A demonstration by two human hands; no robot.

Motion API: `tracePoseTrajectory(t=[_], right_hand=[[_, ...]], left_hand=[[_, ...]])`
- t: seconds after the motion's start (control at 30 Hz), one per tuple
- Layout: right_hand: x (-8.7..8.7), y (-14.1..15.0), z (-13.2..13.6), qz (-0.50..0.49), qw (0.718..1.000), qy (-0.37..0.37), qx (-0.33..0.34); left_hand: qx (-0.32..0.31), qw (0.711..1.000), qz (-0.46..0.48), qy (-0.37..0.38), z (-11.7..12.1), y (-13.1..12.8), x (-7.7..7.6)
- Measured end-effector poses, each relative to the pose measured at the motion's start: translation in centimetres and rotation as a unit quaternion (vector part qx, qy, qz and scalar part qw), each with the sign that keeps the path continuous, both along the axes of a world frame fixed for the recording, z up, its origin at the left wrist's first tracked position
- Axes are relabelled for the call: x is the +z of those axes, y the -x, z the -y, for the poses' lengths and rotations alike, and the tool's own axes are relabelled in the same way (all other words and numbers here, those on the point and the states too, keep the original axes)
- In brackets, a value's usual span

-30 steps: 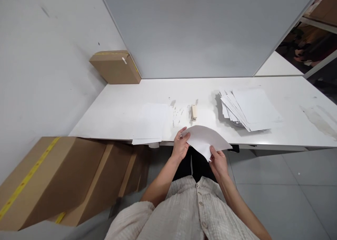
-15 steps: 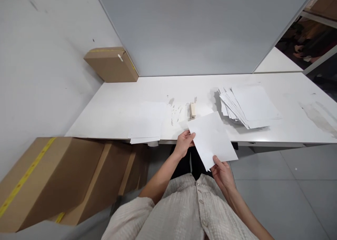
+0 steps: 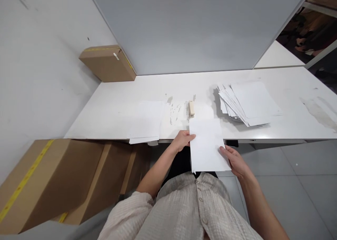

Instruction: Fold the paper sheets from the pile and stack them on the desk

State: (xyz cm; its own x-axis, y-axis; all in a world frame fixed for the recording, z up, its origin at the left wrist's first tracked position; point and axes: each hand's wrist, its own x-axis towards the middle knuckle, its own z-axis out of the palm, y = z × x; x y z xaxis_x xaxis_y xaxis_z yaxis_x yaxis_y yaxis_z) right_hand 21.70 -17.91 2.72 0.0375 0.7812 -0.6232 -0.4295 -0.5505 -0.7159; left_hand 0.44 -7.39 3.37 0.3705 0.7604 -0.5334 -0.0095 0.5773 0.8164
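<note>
Crinkled pale beige shirt (image 3: 171,215), small round buttons (image 3: 201,199) down the front, loose short sleeve (image 3: 133,206), black trousers (image 3: 177,165)

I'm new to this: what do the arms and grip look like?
The left grip and right grip are human hands without gloves. The left forearm and right forearm are bare, no cables or watches showing. A crinkled beige sleeve ends above the left one.

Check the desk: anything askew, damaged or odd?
Yes. The right paper pile is askew, sheets fanned at differing angles. The left papers overhang the white desk at its front edge. Grey marks beside the beige stapler look like dirt or wear. The held paper looks ragged at its lower-left corner.
</note>
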Motion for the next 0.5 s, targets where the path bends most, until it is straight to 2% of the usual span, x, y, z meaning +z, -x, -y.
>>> tracePoseTrajectory(t=[0.13, 0.2, 0.23, 0.3, 0.37, 0.43, 0.5], right_hand=[[-0.2, 0.4, -1.7, 0.127, 0.991, -0.047, 0.006], [-0.2, 0.5, -2.5, 0.181, 0.981, -0.063, 0.008], [-0.2, 0.4, -2.8, 0.195, 0.979, -0.065, 0.013], [0.2, 0.4, -3.3, 0.202, 0.977, -0.061, 0.031], [0.7, 0.5, -3.5, 0.208, 0.975, -0.055, 0.046], [1.1, 0.5, -3.5, 0.219, 0.973, -0.048, 0.056], [1.3, 0.5, -3.3, 0.217, 0.973, -0.048, 0.061]], left_hand=[[-0.023, 0.998, -0.051, -0.007, -0.6, -0.1, 0.6], [-0.003, 0.993, -0.104, -0.054, -1.4, 0.3, 0.9], [0.016, 0.985, -0.14, -0.103, -1.9, 0.5, 1.0], [0.045, 0.947, -0.214, -0.233, -3.0, 0.8, 0.8], [0.048, 0.896, -0.271, -0.347, -4.0, 0.8, 0.2], [0.041, 0.862, -0.3, -0.406, -4.8, 0.7, -0.7], [0.041, 0.844, -0.315, -0.432, -5.4, 0.4, -1.7]])
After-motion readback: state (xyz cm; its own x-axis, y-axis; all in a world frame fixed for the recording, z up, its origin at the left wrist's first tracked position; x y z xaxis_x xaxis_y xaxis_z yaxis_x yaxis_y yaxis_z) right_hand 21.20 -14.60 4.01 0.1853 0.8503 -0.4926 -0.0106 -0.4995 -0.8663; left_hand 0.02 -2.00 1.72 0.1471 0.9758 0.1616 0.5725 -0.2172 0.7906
